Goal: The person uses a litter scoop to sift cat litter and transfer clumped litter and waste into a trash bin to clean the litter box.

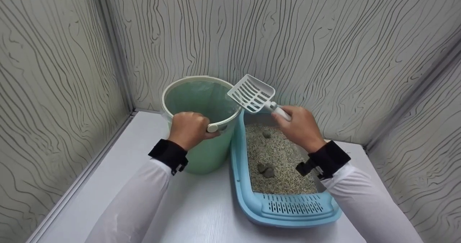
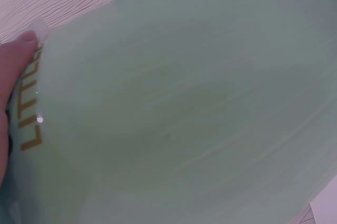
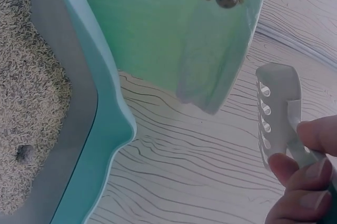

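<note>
Below my right hand [image 1: 301,127], blue litter tray [image 1: 239,185]; that hand grips the scoop [image 1: 264,87] by its handle, head near the green bin [image 1: 212,156], whose rim my left hand [image 1: 189,129] clasps, presumably to steady it.

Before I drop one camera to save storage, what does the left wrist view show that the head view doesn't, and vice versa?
Only the left wrist view shows brown lettering on the green bin. Only the head view shows the slotted scoop, right hand and litter. Both show the bin, left hand and blue tray.
</note>
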A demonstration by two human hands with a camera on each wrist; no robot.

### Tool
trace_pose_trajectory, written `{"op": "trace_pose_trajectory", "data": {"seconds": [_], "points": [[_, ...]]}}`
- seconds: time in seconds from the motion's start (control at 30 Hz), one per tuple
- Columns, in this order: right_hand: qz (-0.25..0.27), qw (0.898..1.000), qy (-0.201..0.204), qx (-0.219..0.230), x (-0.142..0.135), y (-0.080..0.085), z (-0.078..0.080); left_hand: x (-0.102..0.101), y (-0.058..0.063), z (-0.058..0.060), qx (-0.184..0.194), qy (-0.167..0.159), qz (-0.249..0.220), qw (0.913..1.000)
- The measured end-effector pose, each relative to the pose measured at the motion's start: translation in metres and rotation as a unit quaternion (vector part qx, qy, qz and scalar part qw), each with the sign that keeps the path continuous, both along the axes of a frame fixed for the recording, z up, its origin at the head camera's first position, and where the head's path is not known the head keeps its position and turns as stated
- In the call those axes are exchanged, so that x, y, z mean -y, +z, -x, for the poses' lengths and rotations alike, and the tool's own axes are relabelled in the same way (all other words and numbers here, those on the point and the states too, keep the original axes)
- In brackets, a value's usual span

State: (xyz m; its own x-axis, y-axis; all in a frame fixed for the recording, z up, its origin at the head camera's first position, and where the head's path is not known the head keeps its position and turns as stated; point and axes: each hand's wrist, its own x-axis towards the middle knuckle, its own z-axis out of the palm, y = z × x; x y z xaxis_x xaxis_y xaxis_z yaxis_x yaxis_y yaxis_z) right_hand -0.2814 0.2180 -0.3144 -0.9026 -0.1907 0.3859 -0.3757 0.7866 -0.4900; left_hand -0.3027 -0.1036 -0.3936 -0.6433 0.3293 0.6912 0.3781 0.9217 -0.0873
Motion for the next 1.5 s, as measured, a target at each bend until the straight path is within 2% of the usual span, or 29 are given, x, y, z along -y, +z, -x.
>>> {"op": "trace_pose_trajectory", "data": {"seconds": [0.17, 0.4, 0.53, 0.73, 0.87, 1.0, 1.17, 1.33, 1.5], "points": [[-0.004, 1.000, -0.010, -0.011, -0.019, -0.009, -0.008, 0.001, -0.003, 0.001, -0.004, -0.004, -0.004, 1.0000], [-0.004, 0.999, -0.043, -0.022, -0.044, -0.014, -0.022, 0.004, -0.006, 0.001, -0.036, -0.007, 0.000, 0.9993], [-0.001, 0.998, -0.063, -0.030, -0.063, -0.018, -0.033, 0.003, -0.005, 0.001, -0.027, -0.014, -0.005, 0.9995], [-0.015, 0.996, -0.088, -0.020, -0.092, -0.036, -0.048, 0.002, -0.002, 0.001, -0.015, -0.011, -0.007, 0.9998], [-0.035, 0.995, -0.096, 0.003, -0.106, -0.046, -0.050, 0.001, -0.003, 0.001, -0.011, -0.016, -0.010, 0.9998], [-0.077, 0.992, -0.096, 0.040, -0.117, -0.052, -0.049, 0.001, -0.004, 0.001, -0.010, -0.012, -0.006, 0.9999], [-0.127, 0.983, -0.086, 0.100, -0.127, -0.058, -0.047, 0.001, -0.004, 0.001, -0.016, -0.012, -0.004, 0.9998], [-0.168, 0.971, -0.070, 0.158, -0.128, -0.063, -0.043, 0.001, -0.005, 0.002, -0.022, -0.013, 0.000, 0.9997], [-0.185, 0.964, -0.069, 0.178, -0.118, -0.067, -0.034, 0.002, -0.004, 0.002, -0.026, -0.009, -0.001, 0.9996]]}}
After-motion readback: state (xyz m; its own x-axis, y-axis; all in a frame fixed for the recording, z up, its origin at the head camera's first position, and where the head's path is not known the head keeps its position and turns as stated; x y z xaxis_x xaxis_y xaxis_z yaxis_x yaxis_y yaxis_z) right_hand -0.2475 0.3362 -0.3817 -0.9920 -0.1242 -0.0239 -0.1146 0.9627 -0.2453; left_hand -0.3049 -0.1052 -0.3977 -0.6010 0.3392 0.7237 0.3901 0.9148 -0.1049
